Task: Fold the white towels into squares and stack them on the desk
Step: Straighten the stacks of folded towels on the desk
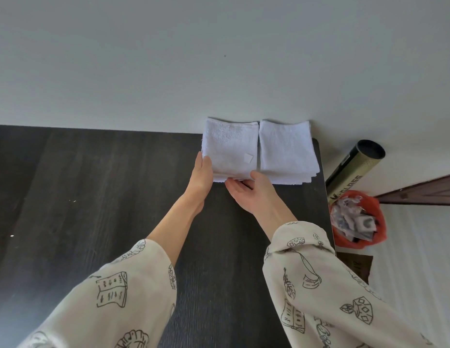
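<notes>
Head view: both hands at the left of two towel stacks on the dark desk [93,197].
Left hand [202,173] lies flat, fingers straight, against the left stack [230,149]; right hand [246,190] pinches its front edge, thumb on top. Right stack [286,151] sits just beside, squared, against the wall.

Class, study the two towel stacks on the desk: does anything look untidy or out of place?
Mostly neat. On the right stack, the lower layers fan out at the front right corner, which overhangs the desk edge. The left stack, held by both hands, shows a small tag.
</notes>
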`<state>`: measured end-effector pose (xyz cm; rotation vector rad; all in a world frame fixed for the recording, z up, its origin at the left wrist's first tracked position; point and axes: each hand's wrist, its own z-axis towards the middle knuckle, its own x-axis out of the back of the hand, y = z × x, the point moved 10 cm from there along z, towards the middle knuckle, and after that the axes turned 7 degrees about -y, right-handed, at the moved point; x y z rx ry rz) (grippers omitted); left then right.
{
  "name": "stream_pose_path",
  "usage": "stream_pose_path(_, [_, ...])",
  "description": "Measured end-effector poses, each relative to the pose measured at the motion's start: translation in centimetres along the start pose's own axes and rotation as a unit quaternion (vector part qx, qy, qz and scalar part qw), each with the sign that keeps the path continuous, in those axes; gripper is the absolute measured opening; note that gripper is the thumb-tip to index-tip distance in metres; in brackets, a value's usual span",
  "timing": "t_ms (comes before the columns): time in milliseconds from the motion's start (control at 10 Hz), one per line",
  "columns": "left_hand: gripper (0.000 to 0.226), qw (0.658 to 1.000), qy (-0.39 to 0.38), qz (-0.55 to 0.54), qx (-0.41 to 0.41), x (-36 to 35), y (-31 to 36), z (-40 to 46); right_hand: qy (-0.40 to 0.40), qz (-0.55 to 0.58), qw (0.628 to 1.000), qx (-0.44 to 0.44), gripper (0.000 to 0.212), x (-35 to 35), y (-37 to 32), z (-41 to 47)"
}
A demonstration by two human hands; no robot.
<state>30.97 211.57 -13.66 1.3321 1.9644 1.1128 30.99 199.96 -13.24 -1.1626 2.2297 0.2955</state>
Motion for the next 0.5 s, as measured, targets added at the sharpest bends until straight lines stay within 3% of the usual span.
stream_pose_path(200, [0.047,1.000,-0.020,0.019,0.006,-0.1,-0.1,0.4,0.013,-0.044,0.999,0.025,0.034,0.7,-0.7,1.3])
stream_pose_path(400, [0.056,0.996,-0.017,0.074,0.040,0.3,-0.6,-2.1,0.042,-0.199,0.978,0.039,0.038,2.0,-1.1,-0.4])
stream_pose_path(500, [0.059,0.988,0.021,0.139,0.057,0.8,-2.6,-5.0,0.102,-0.346,0.928,0.089,0.037,4.4,-1.8,-1.9])
